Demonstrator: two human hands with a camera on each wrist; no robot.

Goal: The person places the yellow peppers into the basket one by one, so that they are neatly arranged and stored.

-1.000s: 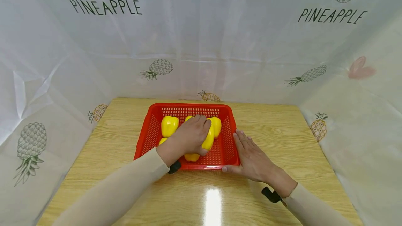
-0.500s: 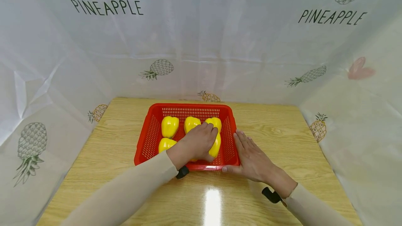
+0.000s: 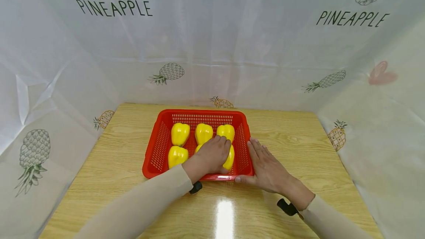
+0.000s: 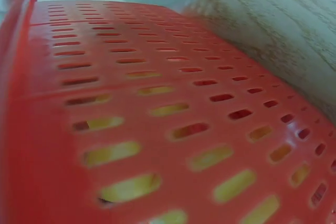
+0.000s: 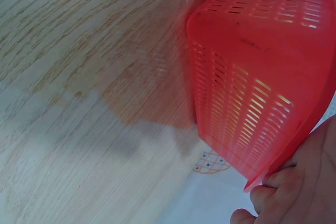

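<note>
A red perforated plastic basket [image 3: 246,135] holds several yellow bell peppers set in two rows. My left hand [image 3: 212,156] reaches over the near rim and grips a yellow bell pepper [image 3: 230,159] in the front right of the basket, partly covered by the fingers. Behind it lies the back-right bell pepper [image 3: 225,132]. The front-middle bell pepper [image 3: 198,148] is mostly hidden by the left hand. My right hand [image 3: 270,169] rests along the basket's right rim, fingers straight, thumb at the near corner. In the left wrist view, the basket's slotted wall [image 4: 142,77] hides the left hand.
The basket stands on a wood-grain table [image 3: 282,128]. A pale curtain [image 3: 265,84] printed with pineapples encloses the back and sides. Other bell peppers sit at the back left [image 3: 180,134], back middle [image 3: 203,133] and front left [image 3: 177,156] of the basket.
My left hand has carried the bell pepper toward the near right corner and lower into the basket, uncovering the back row. The right hand has stayed at the rim.
</note>
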